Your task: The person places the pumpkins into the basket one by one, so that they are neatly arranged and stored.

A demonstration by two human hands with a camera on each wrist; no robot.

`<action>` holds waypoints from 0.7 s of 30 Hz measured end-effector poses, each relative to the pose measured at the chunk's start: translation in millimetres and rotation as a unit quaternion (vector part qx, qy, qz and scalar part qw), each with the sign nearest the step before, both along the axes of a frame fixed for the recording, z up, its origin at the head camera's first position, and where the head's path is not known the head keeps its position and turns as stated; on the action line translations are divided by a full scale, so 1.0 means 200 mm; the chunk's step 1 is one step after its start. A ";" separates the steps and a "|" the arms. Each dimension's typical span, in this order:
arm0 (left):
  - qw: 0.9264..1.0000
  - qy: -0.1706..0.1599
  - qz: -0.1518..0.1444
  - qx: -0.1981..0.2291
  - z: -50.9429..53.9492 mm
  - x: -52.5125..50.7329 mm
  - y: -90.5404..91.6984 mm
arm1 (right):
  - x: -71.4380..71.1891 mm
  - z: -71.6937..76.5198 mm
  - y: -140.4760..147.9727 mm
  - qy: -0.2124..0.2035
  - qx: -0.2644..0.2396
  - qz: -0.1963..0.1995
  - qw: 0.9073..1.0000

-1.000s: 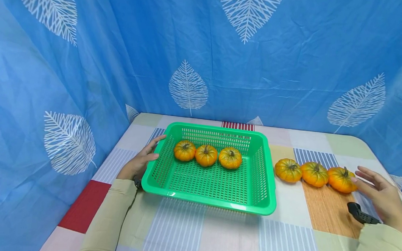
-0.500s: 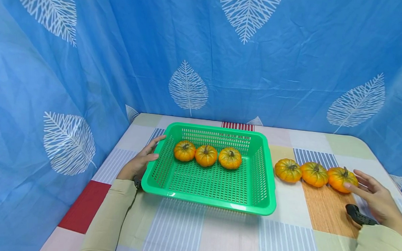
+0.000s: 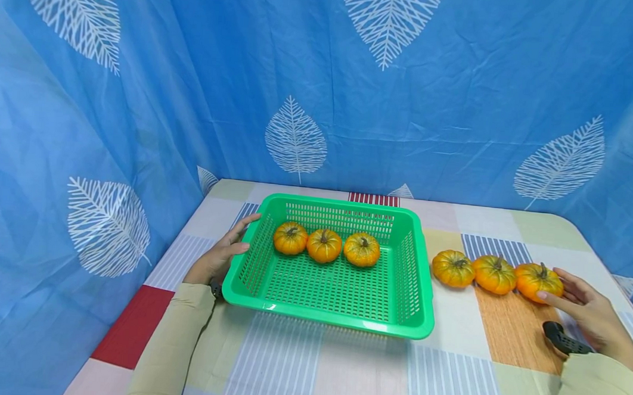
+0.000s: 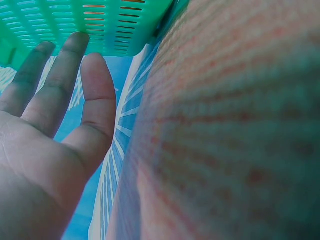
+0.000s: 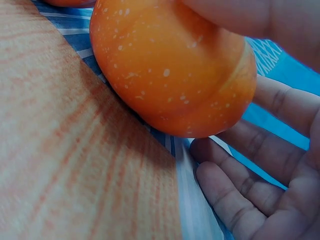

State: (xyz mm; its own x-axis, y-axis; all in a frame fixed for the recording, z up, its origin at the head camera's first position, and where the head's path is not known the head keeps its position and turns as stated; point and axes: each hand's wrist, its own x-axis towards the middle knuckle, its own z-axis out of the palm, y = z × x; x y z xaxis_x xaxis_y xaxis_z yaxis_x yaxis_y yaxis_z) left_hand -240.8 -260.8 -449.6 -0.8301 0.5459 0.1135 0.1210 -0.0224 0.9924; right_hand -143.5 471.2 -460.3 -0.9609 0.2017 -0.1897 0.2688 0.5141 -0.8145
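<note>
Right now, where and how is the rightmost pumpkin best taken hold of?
I would grip the rightmost pumpkin by its rounded near and far sides, coming from the right like the right hand: the neighbouring pumpkin crowds its left, and its stem looks short.

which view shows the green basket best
The head view: it shows nearly all of the green basket from above, with its rim, slotted walls and three pumpkins inside. The left wrist view shows only part of its slotted outside, beyond the left hand; the right wrist view shows none of it.
</note>
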 end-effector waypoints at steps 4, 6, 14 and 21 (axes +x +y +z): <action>1.000 -0.003 0.003 0.000 0.00 0.00 0.00 | 0.00 0.00 0.00 0.003 0.004 0.001 1.000; 1.000 -0.006 0.002 0.003 0.00 0.00 0.00 | 0.00 0.01 -0.01 0.003 0.003 -0.001 1.000; 1.000 -0.009 -0.005 0.011 0.00 0.00 0.00 | -0.02 0.04 -0.01 0.003 -0.003 -0.017 1.000; 1.000 -0.007 -0.012 0.018 -0.01 0.00 0.00 | -0.01 0.04 -0.01 0.026 0.025 -0.022 0.999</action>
State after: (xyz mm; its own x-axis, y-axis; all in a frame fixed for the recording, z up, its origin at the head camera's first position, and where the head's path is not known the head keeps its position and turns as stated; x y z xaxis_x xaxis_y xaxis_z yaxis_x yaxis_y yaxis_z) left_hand -241.4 -261.2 -450.6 -0.8183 0.5617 0.1215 0.1060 -0.0604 0.9925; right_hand -145.8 469.3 -453.1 -0.9591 0.2523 -0.1283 0.2502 0.5436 -0.8012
